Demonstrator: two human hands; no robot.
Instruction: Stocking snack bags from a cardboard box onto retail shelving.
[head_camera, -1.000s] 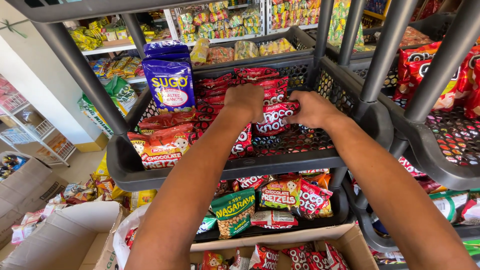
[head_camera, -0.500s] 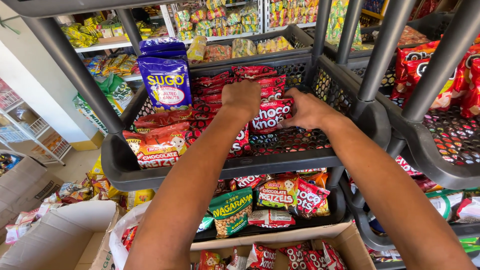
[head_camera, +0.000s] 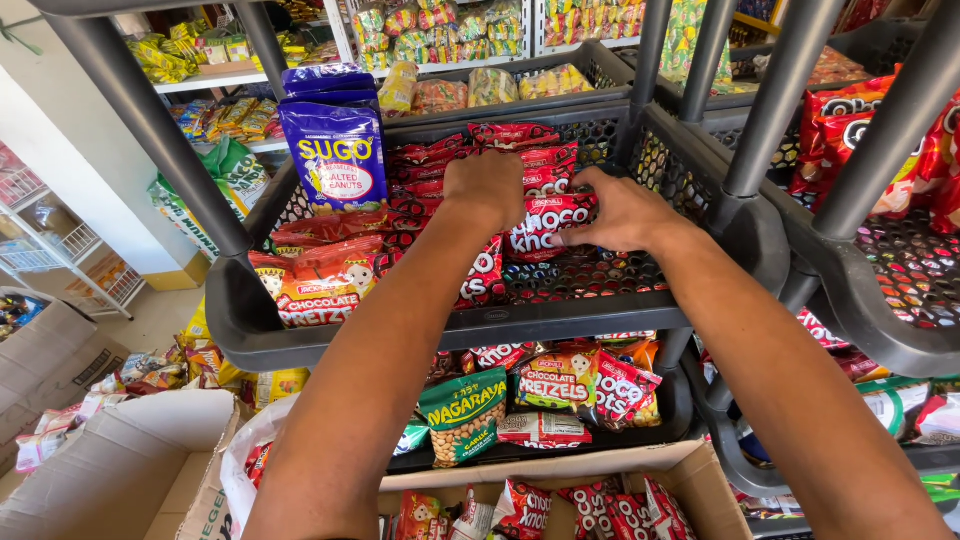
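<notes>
Left hand (head_camera: 487, 186) and right hand (head_camera: 618, 208), fingers curled, grip a red snack pack (head_camera: 545, 222) over the grey tray (head_camera: 520, 322); light, crinkly, slippery foil, best pinched at its edges.

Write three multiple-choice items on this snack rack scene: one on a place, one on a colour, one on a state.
1. Where does the tall blue peanut bag stand?
A. back left of the grey tray
B. in the cardboard box
C. on the floor

2. What colour is the packet under both hands?
A. green
B. yellow
C. red

3. How is the right hand placed?
A. hanging clear of the rack
B. fingers resting on the packet
C. gripping a pole

Answers: 1 A, it stands upright in the tray's back-left corner; 2 C, red wrapper with white lettering; 3 B, its fingers lie on the packet, beside the left hand.
</notes>
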